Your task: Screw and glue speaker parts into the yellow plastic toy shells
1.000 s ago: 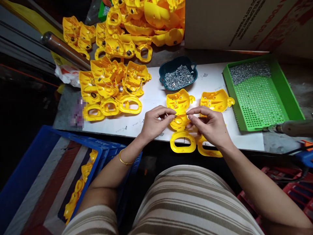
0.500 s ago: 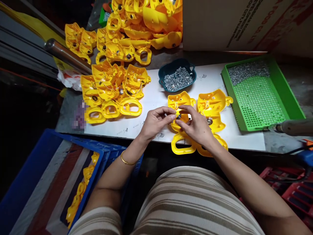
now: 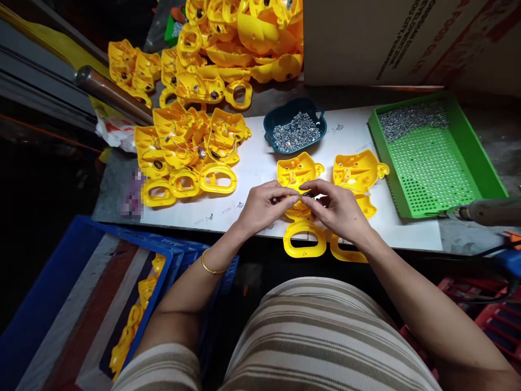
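Observation:
Over the left of two yellow plastic shells, my hands meet fingertip to fingertip. My left hand is closed in a pinch; what lies between its thumb and finger is too small to name. Between thumb and fingers, my right hand grips a small dark part. Beneath the hands, the left shell ends in a looped handle at the table's front edge. A second yellow shell, with thin wires inside, lies just right of it, partly covered by my right hand.
A dark green bowl of screws stands behind the shells. To the right is a green perforated tray with small metal pieces, a power screwdriver at its front corner. Yellow shells pile up left; a blue crate sits below.
Both hands have shifted slightly right, with the dark part moving along in my right fingers. The two yellow shells now lie a little farther apart.

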`<state>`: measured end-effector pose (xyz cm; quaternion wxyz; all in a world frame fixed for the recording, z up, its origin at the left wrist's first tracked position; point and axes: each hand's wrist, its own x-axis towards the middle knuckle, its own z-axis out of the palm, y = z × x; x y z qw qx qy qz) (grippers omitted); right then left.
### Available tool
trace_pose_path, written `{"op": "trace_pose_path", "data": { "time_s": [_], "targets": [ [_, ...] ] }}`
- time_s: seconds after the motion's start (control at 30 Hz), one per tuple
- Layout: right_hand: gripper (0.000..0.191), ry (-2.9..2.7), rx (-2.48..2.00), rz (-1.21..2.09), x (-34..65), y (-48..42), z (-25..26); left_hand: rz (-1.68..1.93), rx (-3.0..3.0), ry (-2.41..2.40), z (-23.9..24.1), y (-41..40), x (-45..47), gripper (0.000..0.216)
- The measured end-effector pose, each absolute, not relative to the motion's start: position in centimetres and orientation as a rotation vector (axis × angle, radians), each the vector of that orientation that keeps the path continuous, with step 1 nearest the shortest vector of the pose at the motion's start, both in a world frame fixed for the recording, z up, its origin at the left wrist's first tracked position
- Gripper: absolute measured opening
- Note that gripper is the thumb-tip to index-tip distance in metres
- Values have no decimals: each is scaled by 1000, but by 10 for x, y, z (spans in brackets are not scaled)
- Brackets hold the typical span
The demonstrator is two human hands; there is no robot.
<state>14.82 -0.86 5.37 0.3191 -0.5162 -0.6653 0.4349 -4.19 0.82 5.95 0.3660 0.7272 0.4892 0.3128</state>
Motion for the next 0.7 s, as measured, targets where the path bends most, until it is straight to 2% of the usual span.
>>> {"op": "trace_pose_path", "data": {
  "time_s": [0.17,0.33,0.57,0.7],
  "targets": [
    [29,-1753,-1284,991,148,-15,44,773,1595,1335,55,9,-37,20],
    [20,-1784,-1244,792,144,-19,35,792,1432,1361,53,9,-37,24],
    [17,-1686,-1277,796,145,-16,42,777,1513,1319,56,10,-38,22],
    [17,-1622,-1332,835,150,-14,49,971,1901,1394,58,4,-41,18]
  ]
}}
